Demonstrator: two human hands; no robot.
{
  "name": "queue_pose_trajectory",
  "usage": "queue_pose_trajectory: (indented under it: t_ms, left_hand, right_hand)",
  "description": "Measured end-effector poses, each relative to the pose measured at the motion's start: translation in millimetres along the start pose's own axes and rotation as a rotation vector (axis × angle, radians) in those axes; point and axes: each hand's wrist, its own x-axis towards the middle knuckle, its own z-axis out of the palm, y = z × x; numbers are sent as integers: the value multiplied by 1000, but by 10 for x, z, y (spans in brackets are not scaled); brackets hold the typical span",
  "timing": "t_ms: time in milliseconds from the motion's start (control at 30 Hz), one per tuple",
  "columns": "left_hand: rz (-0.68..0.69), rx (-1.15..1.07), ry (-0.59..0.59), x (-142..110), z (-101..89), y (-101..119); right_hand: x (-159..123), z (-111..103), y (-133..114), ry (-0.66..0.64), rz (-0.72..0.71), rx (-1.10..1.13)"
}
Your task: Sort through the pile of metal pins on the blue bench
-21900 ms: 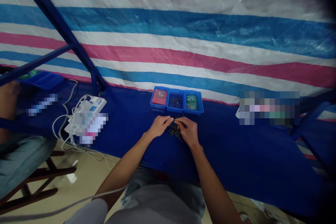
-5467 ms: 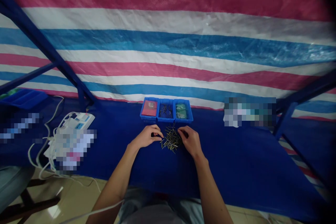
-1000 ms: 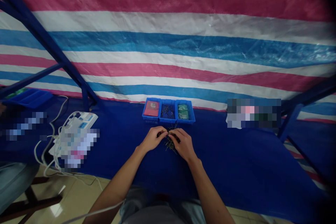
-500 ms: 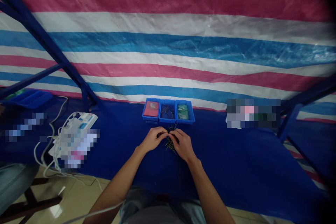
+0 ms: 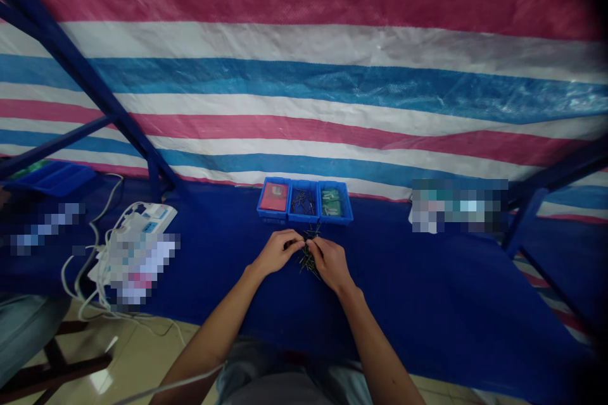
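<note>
Striped sheeting (image 5: 304,82) in red, white and blue hangs behind a dark blue worktop (image 5: 427,304), with slanting blue frame bars (image 5: 90,85) at either side. Taking the loose heap of thin, dark pieces (image 5: 308,264) on the worktop as the middle of the dial, I see the left hand (image 5: 279,251) at nine o'clock and the right hand (image 5: 332,261) at three, both leaning in so their fingertips nearly meet over the heap. Each grip is closed, thumb against finger; whatever might be pinched there is too small for me to make out. At twelve o'clock, just beyond the hands, three blue bins (image 5: 289,218) sit side by side: one has something red in it, the middle one has more thin, dark pieces, and the last has green and pale contents. Over at nine lie a white power strip (image 5: 164,218) and tangled white cables (image 5: 102,291), partly blurred out. A blue tray (image 5: 71,180) is farther off, between nine and ten, and a blurred cluster (image 5: 456,205) lies between two and three. Another person's leg (image 5: 28,329) shows between eight and nine, near dark wooden bars (image 5: 78,364) above a tiled floor (image 5: 135,351).
</note>
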Motion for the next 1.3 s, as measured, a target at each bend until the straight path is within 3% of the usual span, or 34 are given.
queue_pose_trajectory:
  t_ms: [133,367,667,967,1300]
  left_hand:
    - [-9,-16,17,-3,-8,5]
    - [-17,-21,16,7,2,4]
    - [-9,-16,10,5,5,-12]
    - [0,-6,-6,-2,8,-11]
    - [1,-14,0,-15,-7,-11]
  right_hand:
    - [-2,-3,22,43,-7,92]
    - [14,-33,4,8,-26,106]
    - [5,-14,-7,-30,-13,-11]
    - [-11,31,65,23,-17,-103]
    - [-2,-10,23,3,21,113]
